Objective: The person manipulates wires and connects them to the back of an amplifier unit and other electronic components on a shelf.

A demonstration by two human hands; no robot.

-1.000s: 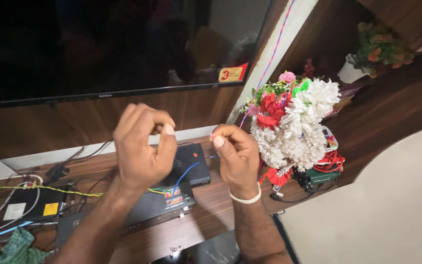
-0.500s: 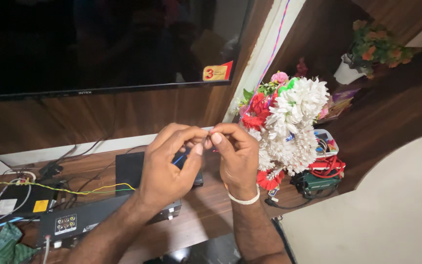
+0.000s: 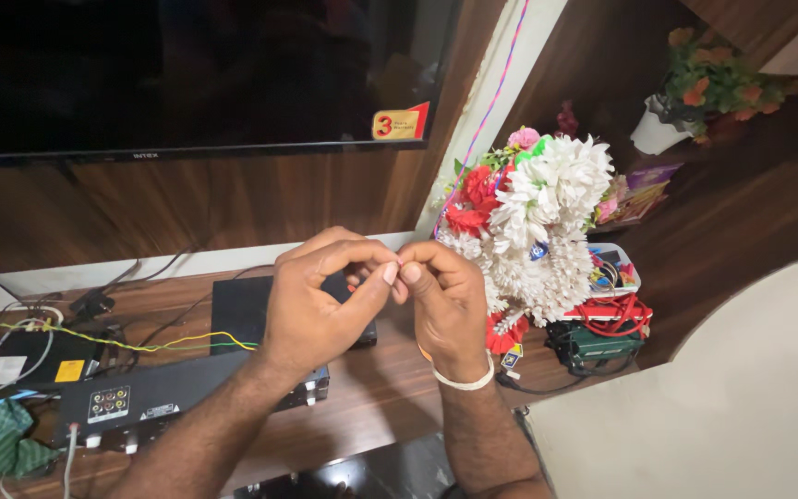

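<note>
your left hand (image 3: 311,305) and right hand (image 3: 445,300) met above the wooden shelf (image 3: 380,388), both drawn into a narrow pinch with thumb and forefinger tips touching. whatever sat between the tips was too small and too covered to name. the yellow and green wire (image 3: 187,342) ran in from the left across the shelf and passed out of sight behind your left wrist, so i could not tell whether you held its end.

by my reading, you were in the middle of fine work at the fingertips, twisting or joining something thin. a next move would have called for steady tips and a little slack in that wire, since it crossed over the black box with sockets (image 3: 140,402).

half a second earlier your hands were already together, with a bit of blue showing between the fingers; that blue was hidden now. a second earlier they were apart.

the bunch of white and red artificial flowers (image 3: 538,222) stood just beside your right hand.
</note>
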